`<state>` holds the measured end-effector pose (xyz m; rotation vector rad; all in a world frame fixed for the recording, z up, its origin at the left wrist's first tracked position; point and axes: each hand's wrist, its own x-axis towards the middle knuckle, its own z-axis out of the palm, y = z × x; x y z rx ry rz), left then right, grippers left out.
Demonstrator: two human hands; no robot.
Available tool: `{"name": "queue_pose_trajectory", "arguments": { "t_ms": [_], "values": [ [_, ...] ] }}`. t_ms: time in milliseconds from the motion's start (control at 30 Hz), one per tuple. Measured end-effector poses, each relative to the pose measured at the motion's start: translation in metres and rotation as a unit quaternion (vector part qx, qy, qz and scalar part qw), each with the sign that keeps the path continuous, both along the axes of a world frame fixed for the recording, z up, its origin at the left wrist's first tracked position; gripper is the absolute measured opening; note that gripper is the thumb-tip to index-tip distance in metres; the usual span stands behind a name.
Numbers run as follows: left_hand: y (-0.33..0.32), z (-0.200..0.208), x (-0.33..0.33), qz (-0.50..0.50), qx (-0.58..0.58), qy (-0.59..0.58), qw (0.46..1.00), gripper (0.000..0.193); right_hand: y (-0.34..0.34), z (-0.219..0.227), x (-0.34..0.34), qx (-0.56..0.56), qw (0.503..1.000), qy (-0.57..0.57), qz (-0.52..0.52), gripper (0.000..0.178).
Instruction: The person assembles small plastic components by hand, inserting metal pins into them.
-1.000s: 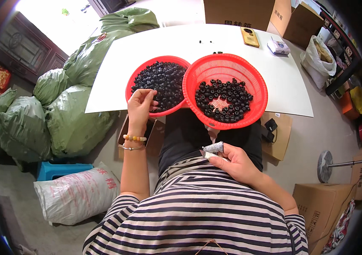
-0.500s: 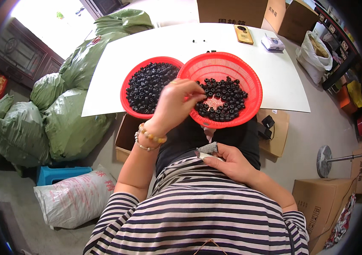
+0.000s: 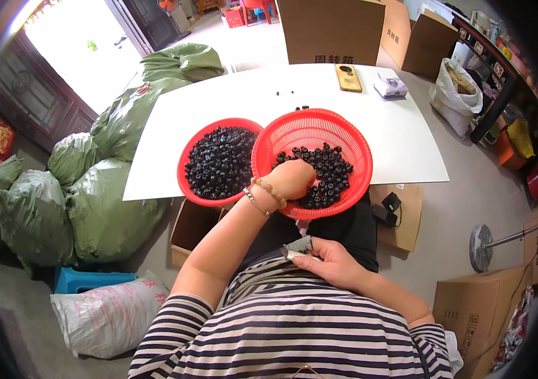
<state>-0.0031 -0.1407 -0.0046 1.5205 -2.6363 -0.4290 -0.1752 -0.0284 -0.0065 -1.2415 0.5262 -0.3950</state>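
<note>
My left hand [image 3: 295, 179], with a beaded bracelet at the wrist, reaches into a red slotted plastic basket [image 3: 365, 148]. Its fingers are curled down among small black round parts [image 3: 331, 165], some showing a ring-shaped face; the fingertips and anything in them are hidden. Beside that basket, on the left, a red bowl [image 3: 182, 169] is piled with many similar black parts [image 3: 221, 161]. Low at my lap, my right hand [image 3: 334, 262] is closed around a small grey and white cloth-like piece [image 3: 299, 245], part of it covered by the fingers.
The white table [image 3: 408, 151] carries a yellow phone [image 3: 348, 79], a small white and purple packet [image 3: 390, 86] and a few loose black parts [image 3: 302, 108]. Green sacks [image 3: 114, 202] crowd the left. An open carton [image 3: 190, 234] stands under the table; a black adapter [image 3: 387, 210] lies on cardboard at right.
My left hand has gone down and right, deeper into the slotted basket among the black parts. The view has tilted up a little. My right hand keeps its grip on the cloth-like piece.
</note>
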Motion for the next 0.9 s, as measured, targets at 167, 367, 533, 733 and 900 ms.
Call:
{"name": "queue_pose_trajectory", "arguments": {
  "t_ms": [167, 367, 533, 733, 900],
  "values": [
    [-0.002, -0.012, 0.005, -0.012, -0.015, 0.005, 1.0, 0.014, 0.003, 0.005, 0.001, 0.016, 1.0, -0.01, -0.002, 0.025],
    [-0.003, -0.007, 0.001, 0.008, -0.01, -0.034, 0.999, 0.015, 0.001, 0.001, 0.001, 0.023, 1.0, -0.015, -0.01, 0.026],
    [0.006, 0.014, 0.001, 0.026, -0.006, 0.009, 1.0, 0.014, 0.0, -0.003, 0.001, 0.016, 1.0, -0.012, -0.004, 0.026],
    [0.031, 0.039, 0.011, 0.002, -0.028, 0.301, 0.953, 0.018, 0.002, 0.002, 0.0, -0.009, 1.0, 0.013, -0.004, 0.024],
    [0.08, 0.068, 0.02, 0.083, 0.094, 0.503, 0.855, 0.013, 0.001, 0.009, -0.002, -0.003, 0.992, -0.048, -0.118, 0.028]
  ]
}}
